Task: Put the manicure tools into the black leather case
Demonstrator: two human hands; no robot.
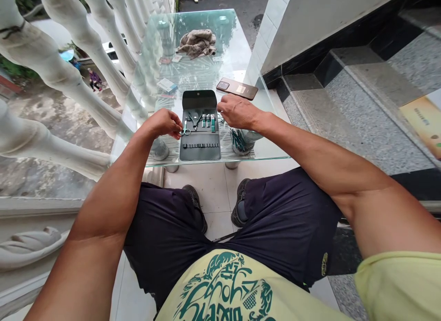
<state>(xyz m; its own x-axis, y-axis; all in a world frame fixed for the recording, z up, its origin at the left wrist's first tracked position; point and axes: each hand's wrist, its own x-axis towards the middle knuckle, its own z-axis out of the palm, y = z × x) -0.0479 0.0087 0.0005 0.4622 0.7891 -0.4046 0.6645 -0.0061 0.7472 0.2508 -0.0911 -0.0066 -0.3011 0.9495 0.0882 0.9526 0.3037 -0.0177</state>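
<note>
An unfolded black manicure case [201, 140] lies on the glass table, its flap pointing away from me. Teal-handled small scissors [185, 128] sit at its left side, and the closed fingertips of my left hand [167, 123] are at their handle loops. Cuticle nippers [195, 120] and several nail clippers [208, 121] fill the upper pockets. A row of elastic loops [200, 146] below holds no tools. My right hand [237, 110] is closed in a pinch beside the case's right edge; a small teal and silver bit shows under the fingers, too hidden to name.
A clear jar [242, 146] of teal-handled tools stands below my right wrist, near the front edge of the glass table [268, 123]. Behind are a phone [237, 88], a small packet [167, 85] and a crumpled cloth [197, 43]. White balusters [72, 77] line the left; stairs [361, 95] rise right.
</note>
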